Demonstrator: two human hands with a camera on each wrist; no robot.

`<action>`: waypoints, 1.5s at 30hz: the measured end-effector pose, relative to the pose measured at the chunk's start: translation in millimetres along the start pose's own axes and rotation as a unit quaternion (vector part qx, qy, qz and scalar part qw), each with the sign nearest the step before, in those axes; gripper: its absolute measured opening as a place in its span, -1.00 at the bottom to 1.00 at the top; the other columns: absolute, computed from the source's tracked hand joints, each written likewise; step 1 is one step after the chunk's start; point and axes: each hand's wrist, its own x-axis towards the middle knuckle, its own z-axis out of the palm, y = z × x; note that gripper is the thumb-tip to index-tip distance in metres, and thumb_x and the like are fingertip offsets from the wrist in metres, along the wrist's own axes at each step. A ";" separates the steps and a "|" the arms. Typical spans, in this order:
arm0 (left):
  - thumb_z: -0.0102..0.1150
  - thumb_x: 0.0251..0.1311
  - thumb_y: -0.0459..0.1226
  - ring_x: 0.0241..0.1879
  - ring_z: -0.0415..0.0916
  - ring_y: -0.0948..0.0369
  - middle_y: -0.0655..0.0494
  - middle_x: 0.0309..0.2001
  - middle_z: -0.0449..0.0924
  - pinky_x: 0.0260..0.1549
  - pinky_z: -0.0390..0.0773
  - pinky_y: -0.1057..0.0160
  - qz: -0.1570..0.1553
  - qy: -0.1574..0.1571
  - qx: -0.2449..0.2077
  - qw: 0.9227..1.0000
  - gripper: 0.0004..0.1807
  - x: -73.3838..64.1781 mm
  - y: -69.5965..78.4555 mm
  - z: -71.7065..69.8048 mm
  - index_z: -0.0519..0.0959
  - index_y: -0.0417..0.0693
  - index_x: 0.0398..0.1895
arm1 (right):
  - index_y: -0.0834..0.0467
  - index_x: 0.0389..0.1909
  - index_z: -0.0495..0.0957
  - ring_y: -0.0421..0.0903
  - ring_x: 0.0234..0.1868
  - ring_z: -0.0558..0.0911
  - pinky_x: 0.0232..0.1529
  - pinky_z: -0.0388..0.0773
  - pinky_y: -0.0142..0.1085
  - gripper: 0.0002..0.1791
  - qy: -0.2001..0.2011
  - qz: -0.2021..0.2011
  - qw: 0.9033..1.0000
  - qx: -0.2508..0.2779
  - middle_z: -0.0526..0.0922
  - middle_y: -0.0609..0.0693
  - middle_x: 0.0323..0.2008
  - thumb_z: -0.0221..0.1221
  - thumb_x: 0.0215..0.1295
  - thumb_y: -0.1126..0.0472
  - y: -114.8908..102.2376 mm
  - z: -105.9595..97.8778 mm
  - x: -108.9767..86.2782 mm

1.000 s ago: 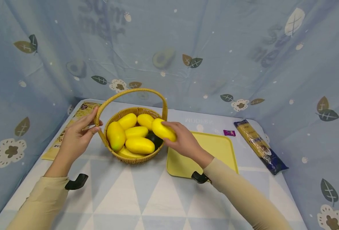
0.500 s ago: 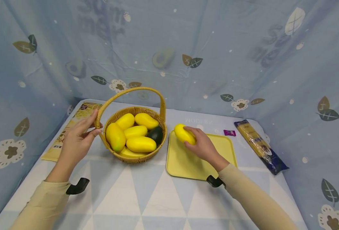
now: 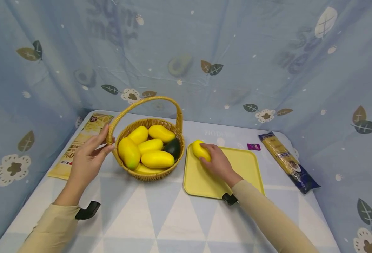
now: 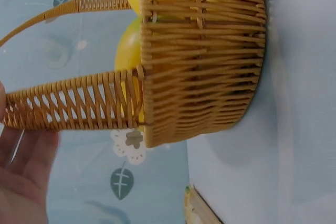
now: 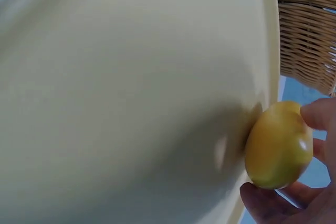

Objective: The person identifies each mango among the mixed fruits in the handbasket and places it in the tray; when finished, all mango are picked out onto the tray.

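Note:
My left hand (image 3: 89, 156) pinches the near-left side of the arched handle of a wicker basket (image 3: 151, 177). In the left wrist view, the fingers (image 4: 37, 156) lie behind the woven handle strip. Several yellow mangoes (image 3: 157, 159) fill the basket, with a dark green avocado-like fruit (image 3: 172, 148) at its right side. To the right, my right hand (image 3: 219, 162) grips a mango (image 3: 200, 149) at the back left corner of a yellow tray (image 3: 241, 172). The right wrist view shows this mango (image 5: 278, 148) low at the tray's edge, fingers and thumb around it.
A yellow food packet (image 3: 78, 147) lies left of the basket, partly behind the left hand. Right of the tray are a small purple wrapped sweet (image 3: 253, 147) and a long gold-and-blue packet (image 3: 288, 163). Patterned curtains (image 3: 186, 63) enclose the table.
My right hand has carried the mango from over the basket's right rim rightward and down to the tray's back left corner. The left hand has stayed on the handle; the basket has shifted slightly.

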 end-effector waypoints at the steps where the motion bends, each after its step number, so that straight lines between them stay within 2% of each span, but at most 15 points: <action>1: 0.31 0.09 -0.66 0.08 0.50 0.58 0.23 0.03 0.63 -0.02 0.50 0.62 0.000 -0.006 -0.009 1.000 -0.11 -0.7 -1.2 -1.4 0.35 0.05 0.50 | -0.03 0.46 0.39 0.15 0.36 0.41 0.45 0.32 0.05 -0.38 0.000 -0.005 1.000 -0.004 0.42 0.14 0.36 0.27 0.41 0.04 -0.6 -0.1 0.2; 3: 0.30 0.10 -0.67 0.07 0.53 0.56 0.27 0.05 0.63 -0.01 0.51 0.60 0.001 -0.017 -0.020 1.000 -0.10 -1.9 -4.1 -4.0 0.33 0.02 0.52 | -0.01 0.44 0.41 0.15 0.38 0.40 0.46 0.30 0.04 -0.41 0.000 -0.016 1.000 -0.011 0.42 0.14 0.37 0.25 0.43 0.05 -1.9 -0.6 0.6; 8: 0.31 0.06 -0.70 0.05 0.55 0.53 -0.10 0.01 0.69 -0.02 0.53 0.58 0.015 -0.020 -0.033 0.999 -0.09 -2.9 -8.3 -4.9 0.32 -0.06 0.51 | 0.01 0.40 0.43 0.16 0.37 0.41 0.45 0.32 0.04 -0.44 0.005 -0.038 0.999 -0.025 0.44 0.16 0.36 0.27 0.42 0.11 -3.1 0.2 0.6; 10: 0.33 0.04 -0.71 0.04 0.56 0.53 -0.10 0.02 0.68 -0.03 0.53 0.58 0.022 -0.014 -0.034 0.999 -0.09 -2.7 -8.5 -3.3 0.34 -0.08 0.50 | 0.02 0.41 0.42 0.15 0.38 0.41 0.45 0.32 0.04 -0.43 0.005 -0.038 0.999 -0.029 0.43 0.16 0.36 0.27 0.42 0.11 -3.2 0.6 0.1; 14: 0.34 0.04 -0.70 0.03 0.57 0.52 0.21 0.05 0.68 -0.05 0.55 0.56 0.022 -0.011 -0.033 0.999 -0.09 -1.9 -7.6 -0.9 0.35 -0.05 0.49 | 0.00 0.45 0.37 0.16 0.40 0.38 0.46 0.30 0.08 -0.39 0.006 -0.020 0.999 -0.028 0.39 0.16 0.40 0.27 0.43 0.08 -4.1 -0.5 -1.5; 18: 0.32 0.10 -0.67 0.03 0.56 0.55 0.51 0.07 0.60 -0.05 0.54 0.56 0.007 -0.015 -0.033 0.999 -0.12 -1.9 -7.7 0.3 0.34 -0.02 0.50 | -0.05 0.49 0.32 0.17 0.41 0.35 0.45 0.30 0.10 -0.35 0.029 -0.020 0.999 -0.020 0.34 0.16 0.43 0.25 0.43 0.05 -9.7 -3.6 -1.9; 21: 0.31 0.14 -0.64 0.05 0.52 0.59 0.64 0.14 0.51 -0.05 0.52 0.58 0.000 -0.015 -0.023 1.000 -0.14 -2.5 -7.8 0.4 0.33 0.00 0.51 | -0.04 0.49 0.34 0.16 0.41 0.35 0.44 0.32 0.10 -0.36 0.056 -0.053 0.997 0.002 0.35 0.16 0.41 0.25 0.43 0.07 -22.0 -7.6 -0.2; 25: 0.32 0.15 -0.62 0.06 0.49 0.63 0.60 0.25 0.44 -0.05 0.51 0.61 -0.003 -0.009 -0.009 1.000 -0.14 -3.7 -8.1 0.2 0.33 0.06 0.51 | -0.01 0.44 0.41 0.14 0.40 0.36 0.39 0.38 0.10 -0.43 0.061 -0.112 0.991 0.037 0.38 0.12 0.38 0.23 0.44 0.11 -48.8 -11.2 4.0; 30: 0.31 0.17 -0.61 0.08 0.50 0.61 0.50 0.30 0.45 -0.04 0.52 0.59 -0.001 -0.008 -0.017 1.000 -0.15 -3.9 -8.6 1.4 0.32 0.06 0.52 | -0.01 0.42 0.44 0.07 0.39 0.38 0.36 0.42 0.04 -0.48 -0.003 -0.168 0.984 0.057 0.38 0.06 0.39 0.20 0.49 0.04 -81.7 -8.1 8.8; 36: 0.30 0.18 -0.61 0.07 0.50 0.59 0.50 0.28 0.46 -0.03 0.51 0.60 -0.005 -0.010 -0.020 1.000 -0.15 -3.4 -7.7 2.3 0.31 0.03 0.52 | -0.05 0.44 0.42 0.01 0.37 0.40 0.36 0.42 -0.05 -0.44 -0.094 -0.209 0.972 0.050 0.38 0.03 0.38 0.18 0.49 -0.07 -109.2 2.6 17.7; 42: 0.30 0.20 -0.59 0.07 0.50 0.60 0.58 0.24 0.47 -0.03 0.50 0.60 -0.011 -0.015 -0.017 1.000 -0.15 -3.4 -7.1 1.9 0.30 0.08 0.53 | -0.14 0.47 0.38 -0.05 0.41 0.37 0.44 0.35 -0.14 -0.42 -0.152 -0.219 0.964 0.003 0.38 0.00 0.41 0.13 0.49 -0.13 -126.2 11.4 23.1; 45: 0.30 0.18 -0.61 0.05 0.51 0.60 0.50 0.14 0.55 -0.03 0.50 0.61 -0.011 -0.015 -0.013 1.000 -0.13 -3.2 -7.0 2.0 0.30 0.10 0.53 | -0.17 0.49 0.36 -0.04 0.42 0.36 0.44 0.34 -0.14 -0.42 -0.161 -0.212 0.964 -0.013 0.40 -0.02 0.41 0.12 0.50 -0.12 -130.7 13.4 23.7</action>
